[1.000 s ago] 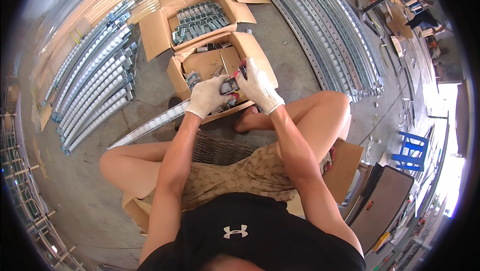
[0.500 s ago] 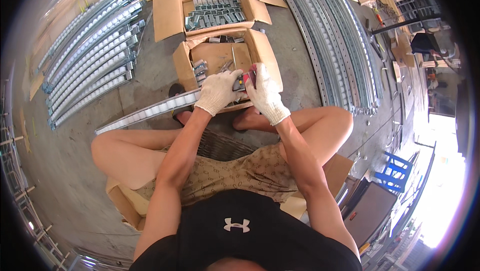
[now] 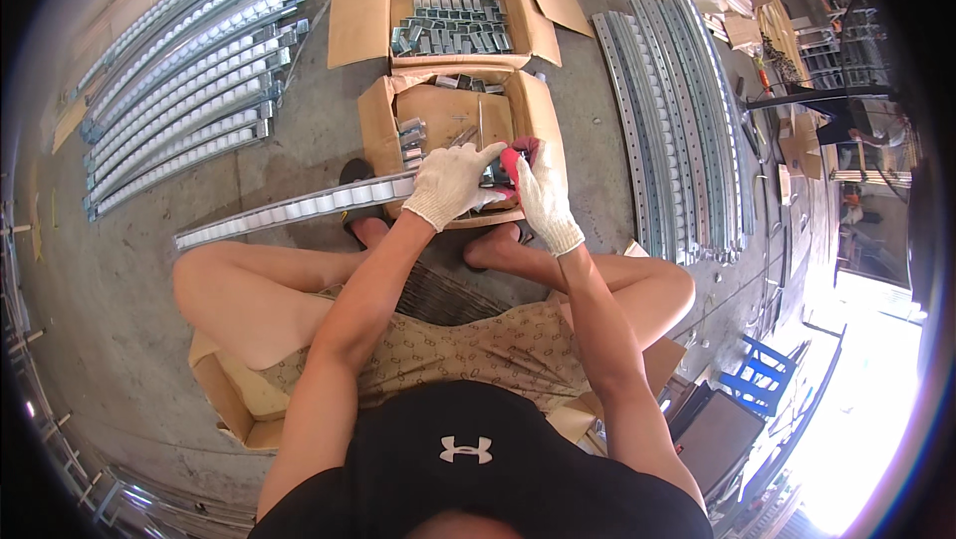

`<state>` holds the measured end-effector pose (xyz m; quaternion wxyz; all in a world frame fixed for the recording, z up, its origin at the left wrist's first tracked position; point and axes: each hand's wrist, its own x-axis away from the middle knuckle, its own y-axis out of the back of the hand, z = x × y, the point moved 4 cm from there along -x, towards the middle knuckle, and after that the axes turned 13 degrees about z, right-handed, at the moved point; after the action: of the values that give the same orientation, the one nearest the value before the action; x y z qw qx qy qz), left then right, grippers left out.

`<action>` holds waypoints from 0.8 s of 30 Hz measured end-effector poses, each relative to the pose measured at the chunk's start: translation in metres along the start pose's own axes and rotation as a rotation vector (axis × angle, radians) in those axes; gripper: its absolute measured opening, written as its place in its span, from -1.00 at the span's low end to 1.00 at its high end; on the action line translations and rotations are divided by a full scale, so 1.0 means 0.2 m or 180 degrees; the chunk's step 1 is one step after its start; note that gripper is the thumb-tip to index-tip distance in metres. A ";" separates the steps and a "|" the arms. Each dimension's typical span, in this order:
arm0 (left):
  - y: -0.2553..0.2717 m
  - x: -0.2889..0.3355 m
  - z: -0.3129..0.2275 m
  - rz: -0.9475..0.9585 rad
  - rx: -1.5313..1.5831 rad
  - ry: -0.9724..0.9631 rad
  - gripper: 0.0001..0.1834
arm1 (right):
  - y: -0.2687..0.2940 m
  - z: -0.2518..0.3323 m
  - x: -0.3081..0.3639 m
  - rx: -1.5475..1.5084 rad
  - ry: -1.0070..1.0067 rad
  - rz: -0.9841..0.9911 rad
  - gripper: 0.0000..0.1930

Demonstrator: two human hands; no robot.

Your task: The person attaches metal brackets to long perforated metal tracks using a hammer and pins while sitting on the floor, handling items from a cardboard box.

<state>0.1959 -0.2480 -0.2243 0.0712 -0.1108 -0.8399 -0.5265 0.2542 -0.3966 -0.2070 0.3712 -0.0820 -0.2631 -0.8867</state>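
Observation:
In a cream work glove, my left hand [image 3: 455, 183] is closed around the near-box end of a roller track [image 3: 299, 211], a metal channel with a row of white rollers. The track slants down to the left, above my bent leg. My right hand [image 3: 541, 194], gloved with a red palm, is curled at the track's end beside my left fingers. What it grips there is hidden by the fingers. Beneath both hands stands an open cardboard box [image 3: 543, 111] holding several small metal brackets [image 3: 411, 140] and a thin rod [image 3: 480, 124].
A second open cardboard box [image 3: 358, 21] stands beyond, filled with metal brackets [image 3: 456, 21]. Finished-looking roller tracks [image 3: 189, 106] lie on the floor at left, with metal rails [image 3: 677, 131] at right. A blue plastic chair [image 3: 759, 377] is at lower right.
My hands stay together at the track's end, with my left index finger now stretched toward the right hand. The view has shifted slightly.

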 end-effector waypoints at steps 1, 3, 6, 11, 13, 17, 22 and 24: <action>0.00 0.00 0.00 0.0061 0.0053 -0.0010 -0.19 | 0.00 0.00 0.01 -0.0125 -0.0117 0.0019 -0.63; -0.01 0.00 0.03 0.0003 0.0168 -0.0011 -0.21 | 0.00 -0.02 0.00 0.0053 -0.0045 0.0144 -0.60; -0.01 0.01 0.08 -0.0037 0.0247 0.0033 -0.25 | 0.06 0.09 -0.01 0.0195 -0.0096 0.0624 -0.58; 0.01 0.01 0.12 -0.0374 0.0343 -0.0138 -0.32 | 0.14 -0.17 -0.26 0.0702 -0.0324 -0.0392 -0.58; 0.06 -0.08 -0.04 -0.0375 0.0334 -0.0444 -0.32 | 0.10 -0.97 -0.38 0.2063 -0.0497 0.0036 -0.57; 0.06 -0.03 0.10 -0.0315 0.0199 -0.0040 -0.35 | -0.27 -0.70 -0.39 0.3528 -0.1001 0.0597 -0.58; 0.15 -0.06 0.17 -0.0334 0.0405 -0.0095 -0.40 | -0.03 -0.55 -0.32 0.1562 -0.1064 -0.0062 -0.61; 0.18 -0.06 0.16 -0.0207 0.0542 -0.0044 -0.41 | 0.15 -0.49 -0.19 0.1243 -0.0933 -0.0468 -0.60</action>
<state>0.2176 -0.2049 -0.2105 0.0574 -0.0806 -0.8853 -0.4544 0.3066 -0.4414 -0.2907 0.2724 -0.1171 -0.4856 -0.8223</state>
